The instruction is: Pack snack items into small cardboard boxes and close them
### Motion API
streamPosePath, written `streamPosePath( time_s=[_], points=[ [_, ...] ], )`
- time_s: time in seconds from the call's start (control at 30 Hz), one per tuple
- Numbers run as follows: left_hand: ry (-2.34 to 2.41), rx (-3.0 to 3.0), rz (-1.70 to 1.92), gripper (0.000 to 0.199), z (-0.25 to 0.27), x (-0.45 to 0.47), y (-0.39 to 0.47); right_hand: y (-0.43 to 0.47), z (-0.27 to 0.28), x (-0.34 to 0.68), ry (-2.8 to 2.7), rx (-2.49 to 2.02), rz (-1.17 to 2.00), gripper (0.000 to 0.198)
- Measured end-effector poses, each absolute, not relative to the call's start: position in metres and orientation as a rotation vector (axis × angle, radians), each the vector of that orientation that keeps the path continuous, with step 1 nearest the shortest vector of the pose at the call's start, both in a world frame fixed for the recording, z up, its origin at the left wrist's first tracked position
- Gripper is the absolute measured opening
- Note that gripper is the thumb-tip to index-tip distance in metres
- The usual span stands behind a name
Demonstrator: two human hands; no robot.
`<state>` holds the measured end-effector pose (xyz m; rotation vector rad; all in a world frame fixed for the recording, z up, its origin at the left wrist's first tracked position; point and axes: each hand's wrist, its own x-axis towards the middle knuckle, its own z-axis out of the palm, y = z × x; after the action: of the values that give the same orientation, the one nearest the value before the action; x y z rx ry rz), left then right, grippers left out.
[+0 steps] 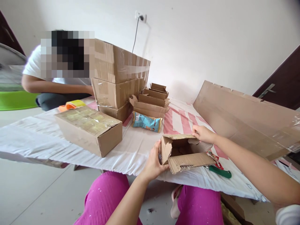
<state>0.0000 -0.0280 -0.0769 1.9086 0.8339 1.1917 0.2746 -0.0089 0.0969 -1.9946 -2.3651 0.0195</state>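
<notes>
An open cardboard box (191, 162) lies at the near edge of the table, its torn flaps spread and its dark inside showing. My left hand (155, 161) grips its left side, thumb low near the front flap. At the far right rim, my right hand (203, 134) is closed with the fingers pinching the box's edge. A green-handled tool (220, 172), its blade mostly hidden, rests just right of the box. Beside it is a crumpled red and white piece (215, 159). Beyond the box lies a blue snack packet (147, 122).
A closed carton (79, 134) sits at left, near an orange and yellow tape dispenser (71, 105). Taped cartons (126, 67) are stacked behind, next to several open boxes (151, 103). A large cardboard sheet (241, 115) leans at right. Another person (35, 68) sits at far left.
</notes>
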Motion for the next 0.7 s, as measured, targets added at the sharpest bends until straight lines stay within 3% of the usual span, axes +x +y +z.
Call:
streamPosePath(
  time_s=[0.3, 0.5, 0.57, 0.7],
  points=[
    [0.658, 1.694, 1.308, 0.106, -0.072, -0.003, -0.027, -0.023, 0.1, 0.265, -2.148, -1.893, 0.206, 0.011],
    [0.929, 1.695, 2.044, 0.042, 0.013, -0.026, -0.056, -0.058, 0.111, 0.239, -2.175, -1.868, 0.22, 0.011],
    [0.828, 2.209, 1.818, 0.018, 0.053, -0.026, -0.073, -0.068, 0.114, 0.228, -2.217, -1.838, 0.211, 0.01],
    [0.862, 2.966, 1.012, 0.02, 0.096, -0.007, -0.095, -0.088, 0.114, 0.217, -2.195, -1.807, 0.241, 0.01]
  ],
)
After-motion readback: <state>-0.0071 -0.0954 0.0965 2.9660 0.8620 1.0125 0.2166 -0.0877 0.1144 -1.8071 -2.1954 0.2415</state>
